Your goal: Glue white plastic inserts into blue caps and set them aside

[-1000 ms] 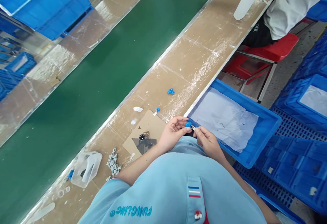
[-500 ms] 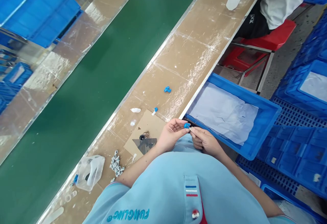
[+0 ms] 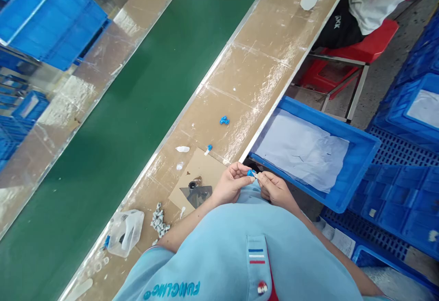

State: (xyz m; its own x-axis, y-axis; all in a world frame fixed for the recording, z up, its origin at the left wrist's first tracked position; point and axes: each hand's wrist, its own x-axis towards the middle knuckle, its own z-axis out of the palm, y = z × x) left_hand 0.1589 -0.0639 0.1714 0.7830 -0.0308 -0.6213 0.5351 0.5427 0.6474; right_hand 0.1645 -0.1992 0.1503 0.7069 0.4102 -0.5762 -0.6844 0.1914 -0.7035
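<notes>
My left hand is closed on a small blue part, pinched between thumb and fingers above my lap, just off the bench edge. From the right, my right hand pinches a thin, pale stick-like piece whose tip meets the blue part. On the bench to the left lies a cardboard sheet bearing a small dark-mouthed container and a dark flat sheet. Another blue part with a white strip rests at the cardboard's upper edge, and a small blue cluster sits farther up.
A blue crate lined with white paper stands right of my hands. Grey pieces and a clear plastic container lie near my left arm. Beyond the bench runs a green belt. A person sits on a red stool.
Both hands have shifted very slightly down in view, still holding the blue part and the thin piece together. The camera view has moved a little; the bench items stay put.
</notes>
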